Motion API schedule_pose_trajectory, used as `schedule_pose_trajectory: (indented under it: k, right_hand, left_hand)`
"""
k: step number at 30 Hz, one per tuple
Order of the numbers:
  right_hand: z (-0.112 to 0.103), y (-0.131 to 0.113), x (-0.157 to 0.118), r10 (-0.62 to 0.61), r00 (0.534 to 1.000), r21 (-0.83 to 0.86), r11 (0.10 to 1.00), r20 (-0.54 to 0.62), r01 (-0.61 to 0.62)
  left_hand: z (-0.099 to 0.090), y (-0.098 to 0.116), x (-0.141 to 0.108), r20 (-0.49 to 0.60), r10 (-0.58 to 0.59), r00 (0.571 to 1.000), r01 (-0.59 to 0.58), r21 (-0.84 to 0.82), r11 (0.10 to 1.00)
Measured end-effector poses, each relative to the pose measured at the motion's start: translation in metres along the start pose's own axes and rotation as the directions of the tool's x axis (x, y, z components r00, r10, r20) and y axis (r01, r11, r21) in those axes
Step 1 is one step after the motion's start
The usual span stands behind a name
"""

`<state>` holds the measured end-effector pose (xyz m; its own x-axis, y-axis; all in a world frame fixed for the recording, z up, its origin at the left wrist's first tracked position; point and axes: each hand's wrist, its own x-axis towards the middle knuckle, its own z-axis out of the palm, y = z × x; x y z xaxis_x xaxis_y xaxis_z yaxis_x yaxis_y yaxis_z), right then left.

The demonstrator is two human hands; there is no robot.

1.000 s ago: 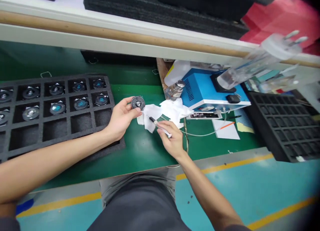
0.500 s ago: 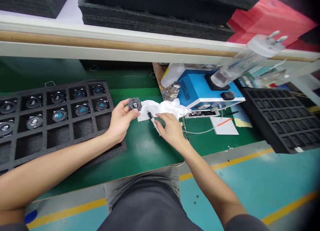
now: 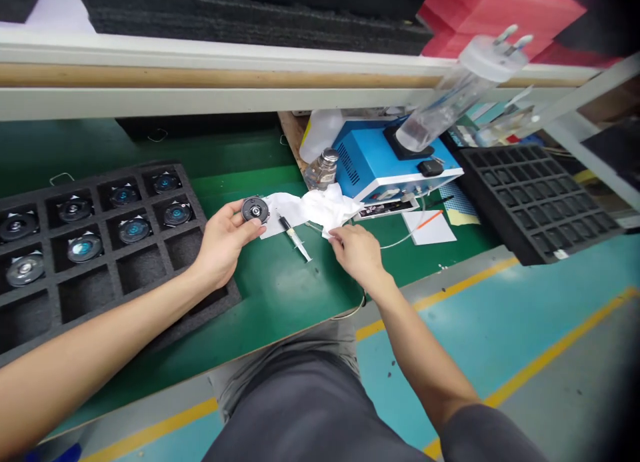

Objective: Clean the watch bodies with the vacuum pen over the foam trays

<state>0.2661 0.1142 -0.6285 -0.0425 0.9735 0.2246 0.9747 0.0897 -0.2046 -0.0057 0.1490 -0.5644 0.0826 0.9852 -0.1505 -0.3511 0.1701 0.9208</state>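
My left hand [image 3: 220, 239] is closed on a round black disc part [image 3: 255, 210] with a ringed centre, thumb on its face, held above the bench. My right hand [image 3: 357, 252] has its fingertips pinched together at the lower edge of a crumpled white tissue [image 3: 333, 205]. A thin pale rod runs toward those fingertips, but what they grip is hidden. Between the hands lies a syringe [image 3: 295, 239], its dark end on the flat part of the tissue. Left of my left hand, a black foam tray [image 3: 113, 259] holds several similar discs in its compartments.
A blue machine box [image 3: 373, 159] carries a tilted clear cylinder [image 3: 445, 102]. A glass jar [image 3: 323, 170] and a white bottle [image 3: 323, 134] stand beside it. Right are a white pad [image 3: 430, 230] and another black tray [image 3: 540, 202]. A shelf edge [image 3: 200, 102] crosses above.
My right hand has left the syringe and moved right to the tissue's edge, its fingers now pinched. The syringe lies free. My left hand keeps the disc. The view has shifted right.
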Motion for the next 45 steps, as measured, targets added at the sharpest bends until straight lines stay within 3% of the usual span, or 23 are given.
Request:
schedule_pose_trajectory:
  k: [7,12,17,23,29,34,39,45]
  right_hand:
    - [-0.033,0.002,-0.007,-0.062,0.965,0.213,0.97,-0.253,0.118]
    - [-0.051,-0.025,0.009,-0.167,0.888,0.25,0.923,-0.428,0.293]
    - [-0.04,-0.055,0.044,-0.32,0.812,0.176,0.876,-0.488,0.45]
    - [-0.019,-0.054,0.059,-0.409,0.754,0.122,0.835,-0.514,0.536]
    - [-0.02,-0.046,0.057,-0.42,0.801,0.155,0.839,-0.427,0.522]
    - [-0.035,-0.035,0.056,-0.356,0.836,0.247,0.841,-0.416,0.481]
    - [-0.046,-0.028,0.049,-0.378,0.803,0.164,0.853,-0.46,0.495]
    - [-0.039,-0.027,0.048,-0.406,0.787,0.111,0.855,-0.464,0.507]
  left_hand:
    - [0.0,0.002,-0.004,0.107,-0.153,0.982,0.15,0.038,0.988]
    - [-0.001,0.0,-0.005,0.176,-0.177,0.968,0.169,0.063,0.984]
    - [-0.002,-0.002,-0.004,0.186,-0.164,0.969,0.155,0.058,0.986]
    - [-0.001,-0.005,-0.002,0.143,-0.177,0.974,0.169,0.07,0.983]
    - [0.003,-0.001,0.0,0.122,-0.231,0.965,0.213,0.148,0.966]
    - [0.023,-0.001,0.005,0.107,-0.249,0.963,0.229,0.169,0.959]
    - [0.044,-0.017,0.01,0.113,-0.247,0.962,0.238,0.091,0.967]
    - [0.041,-0.026,0.011,0.106,-0.268,0.958,0.264,0.055,0.963]
